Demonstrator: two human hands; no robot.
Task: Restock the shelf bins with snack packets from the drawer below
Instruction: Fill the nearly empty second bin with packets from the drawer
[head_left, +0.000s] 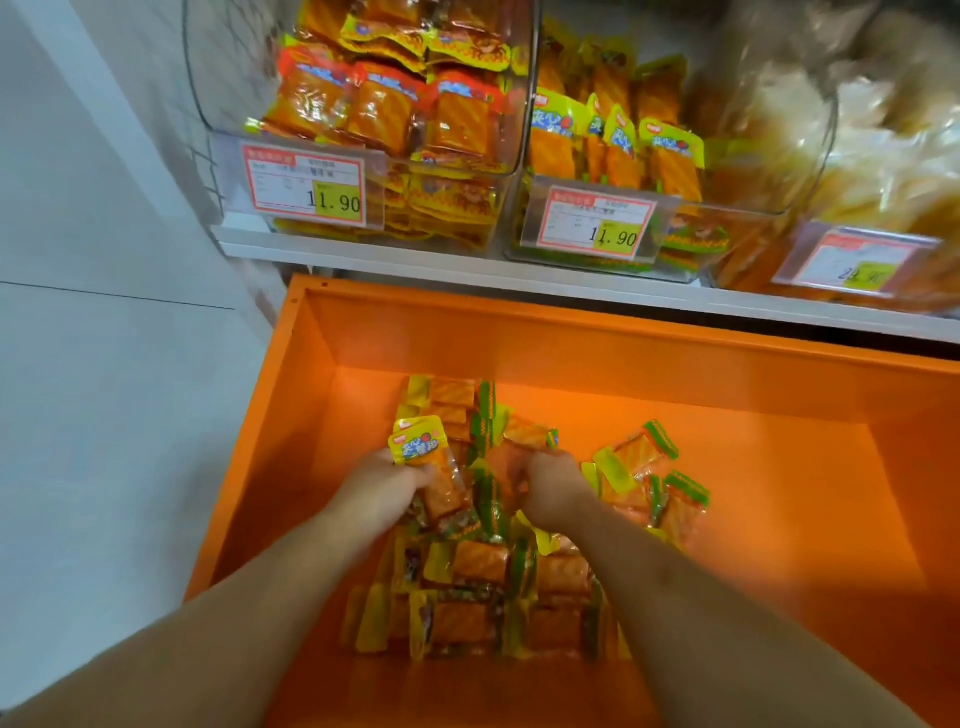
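Note:
An open orange drawer (571, 332) holds a heap of small orange, yellow and green snack packets (493, 587). Both my hands are down in the heap. My left hand (387, 488) grips a bunch of packets, one yellow-topped packet (421, 441) sticking up above the fingers. My right hand (545, 486) is curled round other packets in the middle of the pile. Above the drawer stand clear shelf bins: the left bin (363, 93) and the middle bin (613, 130), both holding similar packets.
A third clear bin (841, 156) at the right holds pale bagged snacks and looks blurred. Price tags reading 11.90 (306, 184) hang on the bin fronts over a white shelf edge (467, 265). Pale floor (104, 415) lies to the left of the drawer.

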